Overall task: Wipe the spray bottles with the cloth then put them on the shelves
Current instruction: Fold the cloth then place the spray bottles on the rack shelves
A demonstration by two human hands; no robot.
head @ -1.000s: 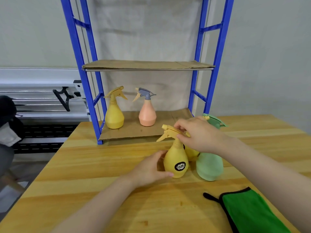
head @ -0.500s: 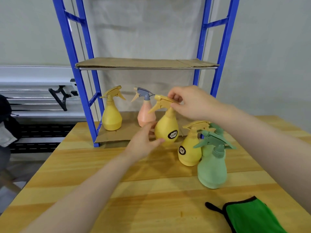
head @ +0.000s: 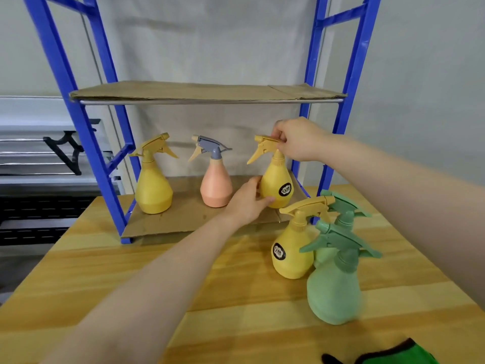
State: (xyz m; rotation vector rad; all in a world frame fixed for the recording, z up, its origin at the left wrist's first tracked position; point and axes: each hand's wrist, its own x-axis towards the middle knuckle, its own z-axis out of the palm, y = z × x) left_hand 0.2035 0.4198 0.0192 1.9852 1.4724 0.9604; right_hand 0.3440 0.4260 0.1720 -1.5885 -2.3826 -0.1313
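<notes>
Holding a yellow bottle (head: 277,185) between both hands, seemingly over the lower shelf (head: 168,222).

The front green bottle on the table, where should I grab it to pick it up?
Probably by the thin neck under the trigger head of the front green bottle, coming from the right. It stands upright, its belly is wide, and the yellow bottle crowds its left side.

Six spray bottles (head: 277,185), one cloth (head: 393,357)
</notes>
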